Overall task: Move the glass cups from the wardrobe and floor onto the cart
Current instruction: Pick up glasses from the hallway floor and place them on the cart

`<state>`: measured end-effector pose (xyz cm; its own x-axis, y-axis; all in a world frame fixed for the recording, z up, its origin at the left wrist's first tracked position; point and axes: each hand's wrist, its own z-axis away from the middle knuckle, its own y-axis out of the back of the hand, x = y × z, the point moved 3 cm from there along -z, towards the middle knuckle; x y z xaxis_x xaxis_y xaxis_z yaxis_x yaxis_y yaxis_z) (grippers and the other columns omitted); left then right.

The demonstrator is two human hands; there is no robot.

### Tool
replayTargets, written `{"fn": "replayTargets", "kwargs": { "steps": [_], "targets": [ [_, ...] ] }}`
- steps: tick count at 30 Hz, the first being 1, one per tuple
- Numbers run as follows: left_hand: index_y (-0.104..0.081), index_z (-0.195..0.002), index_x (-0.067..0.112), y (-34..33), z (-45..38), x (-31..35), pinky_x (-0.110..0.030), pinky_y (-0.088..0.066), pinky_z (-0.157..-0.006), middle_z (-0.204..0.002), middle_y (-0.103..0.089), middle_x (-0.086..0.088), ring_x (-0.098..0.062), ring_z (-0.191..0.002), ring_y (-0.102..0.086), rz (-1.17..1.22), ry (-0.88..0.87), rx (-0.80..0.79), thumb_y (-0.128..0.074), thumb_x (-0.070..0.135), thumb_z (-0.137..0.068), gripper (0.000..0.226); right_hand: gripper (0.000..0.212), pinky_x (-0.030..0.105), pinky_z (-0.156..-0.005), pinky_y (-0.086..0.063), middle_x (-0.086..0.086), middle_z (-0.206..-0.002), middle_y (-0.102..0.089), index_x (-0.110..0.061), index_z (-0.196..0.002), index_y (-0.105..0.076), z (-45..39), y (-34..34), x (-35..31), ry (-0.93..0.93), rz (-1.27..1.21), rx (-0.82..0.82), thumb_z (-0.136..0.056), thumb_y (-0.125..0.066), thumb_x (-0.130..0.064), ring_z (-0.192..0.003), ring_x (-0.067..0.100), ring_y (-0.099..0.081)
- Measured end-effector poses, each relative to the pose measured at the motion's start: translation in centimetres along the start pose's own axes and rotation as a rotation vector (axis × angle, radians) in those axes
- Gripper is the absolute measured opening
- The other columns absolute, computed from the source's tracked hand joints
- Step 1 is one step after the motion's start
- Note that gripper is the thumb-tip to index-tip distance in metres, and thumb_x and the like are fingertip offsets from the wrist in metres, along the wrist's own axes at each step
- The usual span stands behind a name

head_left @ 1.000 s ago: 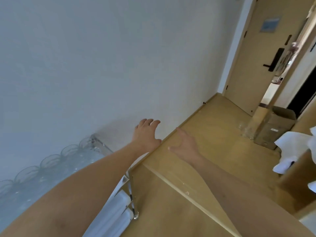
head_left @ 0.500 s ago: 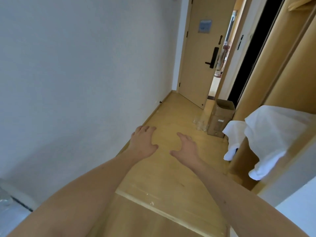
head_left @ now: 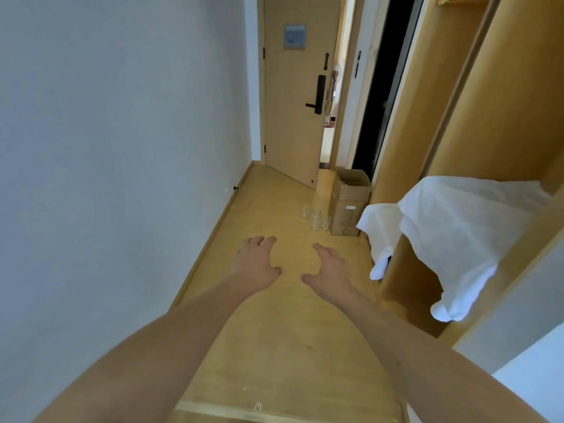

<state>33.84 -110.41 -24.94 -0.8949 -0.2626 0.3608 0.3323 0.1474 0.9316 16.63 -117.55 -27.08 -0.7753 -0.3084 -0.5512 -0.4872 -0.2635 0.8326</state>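
Observation:
Several clear glass cups (head_left: 317, 216) stand on the wooden floor down the hallway, right beside a cardboard box. My left hand (head_left: 256, 265) and my right hand (head_left: 331, 270) stretch out in front of me, fingers spread, holding nothing, well short of the cups. The wardrobe (head_left: 476, 123) stands open on the right. The cart is out of view.
An open cardboard box (head_left: 349, 203) sits by the wardrobe's corner. White cloth (head_left: 451, 236) drapes over a wardrobe shelf and hangs into the passage. A white wall (head_left: 122, 148) runs along the left. A wooden door (head_left: 293, 96) stands ajar at the end of the wooden floor (head_left: 274, 331).
The view has swung away from the cart with its glass cups at the lower left and now faces down the hallway. Both hands stay out in front, holding nothing.

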Motion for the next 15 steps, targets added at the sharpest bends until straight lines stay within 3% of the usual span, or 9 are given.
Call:
{"fn": "replayTargets", "kwargs": {
  "steps": [15],
  "targets": [
    [-0.035,-0.153,0.025,-0.6,-19.8,-5.6,-0.046,-0.037,-0.113,-0.152,-0.043,-0.008,-0.03,-0.143,-0.032,0.006,-0.096,-0.124,-0.072,0.042,-0.087,0.077,0.08,0.038,-0.106,-0.044,0.003,-0.157,-0.034,-0.027,-0.157,-0.031,-15.6,-2.3,-1.1,-0.212,-0.014,0.026,-0.089,-0.071,-0.04,-0.139,0.028,-0.04]
  ]
}}
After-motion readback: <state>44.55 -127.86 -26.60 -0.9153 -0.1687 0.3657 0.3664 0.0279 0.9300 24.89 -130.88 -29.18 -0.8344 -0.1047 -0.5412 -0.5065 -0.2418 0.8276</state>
